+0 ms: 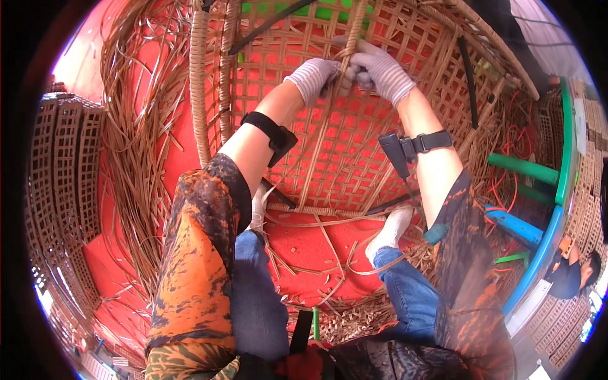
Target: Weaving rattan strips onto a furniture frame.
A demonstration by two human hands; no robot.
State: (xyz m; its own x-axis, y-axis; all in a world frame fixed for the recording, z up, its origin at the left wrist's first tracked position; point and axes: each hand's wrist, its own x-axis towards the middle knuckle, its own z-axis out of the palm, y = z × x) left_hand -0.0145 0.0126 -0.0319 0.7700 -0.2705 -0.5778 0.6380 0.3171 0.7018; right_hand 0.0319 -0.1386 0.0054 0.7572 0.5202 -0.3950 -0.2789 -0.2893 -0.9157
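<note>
In front of me stands a large open-weave rattan piece (285, 136) with a latticed panel and wrapped poles. A pole wound with rattan (356, 25) comes down from the top edge to my hands. My left hand (318, 79), in a pale striped glove, is closed on a rattan strip (315, 152) that hangs down the lattice. My right hand (380, 71), gloved alike, has its fingers closed around the wound pole's lower part, right beside the left. Both hands' fingertips are partly hidden, so the exact grip there is unclear.
Loose rattan strips (136, 152) lie in a long bundle on the red floor covering (310, 253) at left. Stacked latticed panels (66, 171) stand at far left. Green and blue bars (525, 168) are at right, with another person (573, 272) beyond. Offcuts lie around my feet.
</note>
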